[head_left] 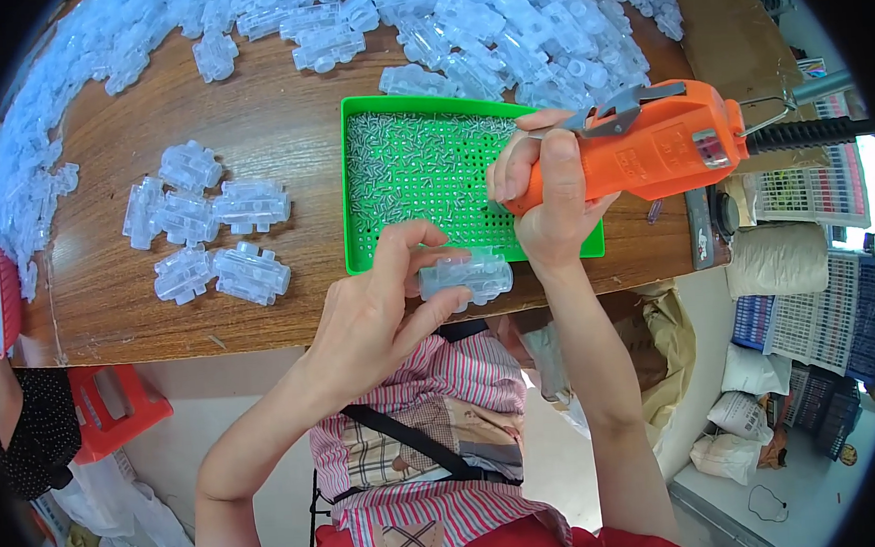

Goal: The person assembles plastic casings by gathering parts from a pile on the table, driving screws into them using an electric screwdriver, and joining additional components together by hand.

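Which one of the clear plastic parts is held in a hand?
The clear part in the left hand, by the green tray; the other parts lie on the brown table.

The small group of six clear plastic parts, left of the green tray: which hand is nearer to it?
Left. The left hand, holding another clear plastic part, is to the right of the group; the right hand, gripping the orange power screwdriver, is farther right.
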{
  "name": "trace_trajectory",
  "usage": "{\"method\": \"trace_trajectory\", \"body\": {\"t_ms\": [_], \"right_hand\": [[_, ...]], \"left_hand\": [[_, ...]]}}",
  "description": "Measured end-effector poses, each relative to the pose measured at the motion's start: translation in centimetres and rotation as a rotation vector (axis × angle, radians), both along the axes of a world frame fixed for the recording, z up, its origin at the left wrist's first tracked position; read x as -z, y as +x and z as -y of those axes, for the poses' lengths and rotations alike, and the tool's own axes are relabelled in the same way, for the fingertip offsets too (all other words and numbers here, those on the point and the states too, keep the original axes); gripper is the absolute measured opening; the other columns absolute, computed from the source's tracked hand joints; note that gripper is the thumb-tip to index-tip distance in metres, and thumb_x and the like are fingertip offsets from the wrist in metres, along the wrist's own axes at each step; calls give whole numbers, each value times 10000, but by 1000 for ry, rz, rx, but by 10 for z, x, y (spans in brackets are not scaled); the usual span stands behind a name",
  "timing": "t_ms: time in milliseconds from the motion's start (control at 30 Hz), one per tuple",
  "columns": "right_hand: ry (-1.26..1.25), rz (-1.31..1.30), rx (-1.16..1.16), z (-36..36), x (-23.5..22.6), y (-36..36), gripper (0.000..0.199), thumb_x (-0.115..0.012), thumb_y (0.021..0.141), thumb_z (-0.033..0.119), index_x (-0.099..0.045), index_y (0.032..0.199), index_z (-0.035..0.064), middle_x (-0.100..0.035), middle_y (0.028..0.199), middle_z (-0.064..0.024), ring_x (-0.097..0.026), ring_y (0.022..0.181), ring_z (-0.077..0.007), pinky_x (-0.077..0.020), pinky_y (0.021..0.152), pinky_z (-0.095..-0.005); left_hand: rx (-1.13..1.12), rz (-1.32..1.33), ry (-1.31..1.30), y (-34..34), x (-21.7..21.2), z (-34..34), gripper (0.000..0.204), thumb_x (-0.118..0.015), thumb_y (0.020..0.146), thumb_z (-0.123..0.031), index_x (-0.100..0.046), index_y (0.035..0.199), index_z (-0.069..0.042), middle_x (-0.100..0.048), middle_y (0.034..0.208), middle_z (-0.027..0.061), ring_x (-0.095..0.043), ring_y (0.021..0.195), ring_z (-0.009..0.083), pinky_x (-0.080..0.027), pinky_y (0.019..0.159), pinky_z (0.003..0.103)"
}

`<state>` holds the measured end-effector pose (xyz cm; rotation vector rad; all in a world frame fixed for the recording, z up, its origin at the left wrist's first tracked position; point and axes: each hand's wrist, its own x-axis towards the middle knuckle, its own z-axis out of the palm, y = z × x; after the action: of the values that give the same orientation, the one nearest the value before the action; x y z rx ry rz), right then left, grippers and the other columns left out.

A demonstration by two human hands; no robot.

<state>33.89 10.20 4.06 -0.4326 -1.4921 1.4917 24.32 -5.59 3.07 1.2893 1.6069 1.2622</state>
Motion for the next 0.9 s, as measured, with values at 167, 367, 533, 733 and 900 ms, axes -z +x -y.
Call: {"method": "trace_trajectory", "body": {"t_ms": [167, 367, 533, 733, 900], "right_hand": [[-10, -33, -17, -2, 4, 0, 269, -505, 965, 265, -500, 1040, 7, -454, 552, -34, -411, 451, -121, -365, 424, -287], [30, -47, -17, -2, 5, 0, 281, -526, 953, 276, -499, 1043, 11, -453, 552, -33, -417, 450, -123, -365, 421, -282], [60, -9, -25, 0, 4, 1, 289, -536, 947, 286, -505, 1062, 23, -455, 557, -33, -417, 448, -123, -369, 421, -279], [31, -82, -78, 4, -12, 13, 463, -472, 954, 466, -524, 1137, 43, -425, 554, -13, -416, 487, -133, -366, 440, -286], [7, -160, -326, 42, -61, 36, 576, -626, 834, 546, -517, 1115, 55, -527, 665, -50, -496, 611, -160, -410, 557, -307]], "left_hand": [[-9, 33, 49, 2, 2, -2, 445, -692, 854, -166, -387, 1139, -13, -667, 1036, 131, -657, 679, 221, -529, 593, 324], [0, 19, 8, 1, 1, -1, 434, -693, 851, -163, -390, 1125, -14, -656, 1014, 125, -646, 676, 217, -527, 588, 331], [-25, 7, 64, 2, 3, -2, 434, -692, 850, -175, -395, 1125, -18, -657, 1004, 121, -659, 701, 250, -525, 578, 357], [-37, -49, -19, 2, 2, -1, 426, -680, 859, -199, -387, 1115, -24, -655, 986, 140, -664, 727, 324, -522, 581, 406], [3, -29, 77, 1, 5, -2, 436, -684, 860, -85, -336, 1109, -4, -666, 1046, 179, -702, 808, 216, -547, 626, 306]]}}
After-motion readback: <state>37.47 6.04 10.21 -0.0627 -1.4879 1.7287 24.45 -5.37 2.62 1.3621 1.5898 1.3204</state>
